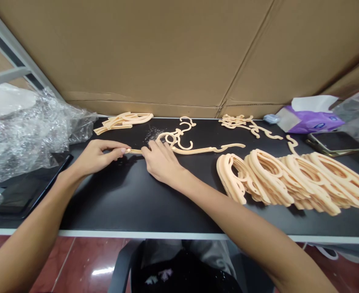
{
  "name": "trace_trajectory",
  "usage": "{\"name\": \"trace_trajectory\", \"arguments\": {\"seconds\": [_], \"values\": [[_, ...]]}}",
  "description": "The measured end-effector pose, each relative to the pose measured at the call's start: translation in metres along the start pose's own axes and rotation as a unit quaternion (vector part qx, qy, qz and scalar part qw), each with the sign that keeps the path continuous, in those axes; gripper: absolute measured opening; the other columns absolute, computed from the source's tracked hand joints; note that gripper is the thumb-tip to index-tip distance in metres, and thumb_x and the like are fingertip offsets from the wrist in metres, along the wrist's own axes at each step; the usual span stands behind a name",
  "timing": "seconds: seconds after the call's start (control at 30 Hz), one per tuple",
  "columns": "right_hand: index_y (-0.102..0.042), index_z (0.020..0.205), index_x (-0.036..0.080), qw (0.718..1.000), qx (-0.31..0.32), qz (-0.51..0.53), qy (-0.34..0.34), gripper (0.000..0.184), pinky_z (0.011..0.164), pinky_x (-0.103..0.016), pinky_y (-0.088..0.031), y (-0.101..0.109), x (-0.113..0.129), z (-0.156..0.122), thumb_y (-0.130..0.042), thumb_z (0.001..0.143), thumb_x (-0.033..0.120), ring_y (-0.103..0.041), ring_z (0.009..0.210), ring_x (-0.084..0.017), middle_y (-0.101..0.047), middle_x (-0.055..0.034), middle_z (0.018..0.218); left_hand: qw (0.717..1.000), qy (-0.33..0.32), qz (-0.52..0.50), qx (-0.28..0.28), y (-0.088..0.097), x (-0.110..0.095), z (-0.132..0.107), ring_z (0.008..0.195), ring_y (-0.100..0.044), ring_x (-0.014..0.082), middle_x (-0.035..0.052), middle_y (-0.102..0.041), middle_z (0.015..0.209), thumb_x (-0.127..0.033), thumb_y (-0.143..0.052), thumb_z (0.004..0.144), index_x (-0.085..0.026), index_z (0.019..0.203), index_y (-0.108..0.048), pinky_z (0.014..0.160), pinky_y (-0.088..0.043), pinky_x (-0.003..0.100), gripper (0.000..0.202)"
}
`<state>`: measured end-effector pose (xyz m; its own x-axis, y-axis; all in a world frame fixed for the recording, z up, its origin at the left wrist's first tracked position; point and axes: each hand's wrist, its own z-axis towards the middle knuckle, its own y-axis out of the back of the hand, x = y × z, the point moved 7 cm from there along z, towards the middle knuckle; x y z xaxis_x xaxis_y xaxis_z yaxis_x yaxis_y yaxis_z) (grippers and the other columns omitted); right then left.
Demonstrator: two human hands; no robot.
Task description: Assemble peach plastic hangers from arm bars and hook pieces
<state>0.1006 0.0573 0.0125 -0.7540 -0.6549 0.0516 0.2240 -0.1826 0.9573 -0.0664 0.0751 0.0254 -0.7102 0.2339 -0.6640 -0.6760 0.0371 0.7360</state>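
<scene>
A cream plastic hanger (194, 151) lies along the black table top in front of me. My left hand (101, 154) pinches its left end between thumb and fingertips. Bent over the hanger's middle, my right hand (162, 160) has its fingers curled on it; the fingers cover the part they grip. Just beyond the right hand are cream round pieces and loose hooks (186, 127), some overlapping the hanger. White crumbs (153, 133) are scattered behind the hands.
Slim cream hanger arms (126, 121) lie at the back left, and a heap of hooks (237, 121) at the back right. Stacked hanger parts (267, 175) fill the right front. Bubble wrap (39, 130), a dark tablet-like device (29, 195), a purple tissue pack (313, 118) and a phone (338, 141) lie around.
</scene>
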Motion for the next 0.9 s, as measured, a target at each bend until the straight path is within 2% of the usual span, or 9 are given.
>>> {"name": "trace_trajectory", "arguments": {"seconds": [0.17, 0.3, 0.4, 0.63, 0.9], "values": [[-0.067, 0.110, 0.012, 1.000, -0.005, -0.005, 0.015, 0.032, 0.093, -0.043, -0.043, -0.001, -0.001, 0.000, -0.038, 0.098, 0.010, -0.055, 0.114, -0.031, -0.065, -0.0163, 0.113, 1.000, 0.021, -0.008, 0.020, -0.003, 0.000, 0.000, 0.062, -0.065, 0.0190, 0.0050, -0.076, 0.074, -0.049, -0.069, 0.078, -0.019, 0.098, -0.078, 0.059, -0.050, 0.028, 0.037], [-0.067, 0.110, 0.012, 1.000, -0.011, -0.010, 0.018, 0.030, 0.092, -0.043, -0.041, -0.003, -0.001, -0.001, -0.040, 0.096, 0.010, -0.055, 0.109, -0.030, -0.065, -0.0162, 0.112, 0.999, 0.017, 0.007, 0.026, -0.002, -0.003, 0.001, 0.059, -0.061, 0.0164, 0.0032, -0.070, 0.065, -0.050, -0.069, 0.077, -0.017, 0.083, -0.071, 0.060, -0.047, 0.027, 0.033], [-0.068, 0.109, 0.012, 1.000, -0.013, -0.012, 0.016, 0.030, 0.093, -0.043, -0.039, -0.005, -0.001, -0.001, -0.040, 0.097, 0.011, -0.055, 0.109, -0.029, -0.065, -0.0159, 0.111, 0.999, 0.009, 0.024, 0.026, 0.001, -0.003, 0.002, 0.064, -0.061, 0.0165, 0.0045, -0.072, 0.071, -0.052, -0.068, 0.076, -0.016, 0.082, -0.071, 0.064, -0.047, 0.027, 0.037], [-0.069, 0.106, 0.012, 0.999, -0.022, -0.026, 0.039, 0.030, 0.094, -0.043, -0.036, -0.005, 0.001, -0.002, -0.040, 0.097, 0.010, -0.054, 0.107, -0.029, -0.065, -0.0158, 0.107, 0.997, 0.015, 0.031, 0.073, 0.001, 0.001, 0.003, 0.081, -0.068, 0.0216, 0.0058, -0.077, 0.087, -0.056, -0.070, 0.075, -0.019, 0.088, -0.077, 0.076, -0.052, 0.030, 0.040], [-0.068, 0.106, 0.010, 0.996, -0.022, -0.040, 0.074, 0.030, 0.094, -0.041, -0.036, -0.005, 0.005, -0.001, -0.040, 0.095, 0.007, -0.055, 0.105, -0.028, -0.064, -0.0157, 0.106, 0.995, 0.043, 0.039, 0.086, -0.001, 0.010, 0.004, 0.085, -0.071, 0.0230, 0.0057, -0.080, 0.091, -0.054, -0.071, 0.072, -0.022, 0.089, -0.082, 0.083, -0.056, 0.031, 0.038]]}}
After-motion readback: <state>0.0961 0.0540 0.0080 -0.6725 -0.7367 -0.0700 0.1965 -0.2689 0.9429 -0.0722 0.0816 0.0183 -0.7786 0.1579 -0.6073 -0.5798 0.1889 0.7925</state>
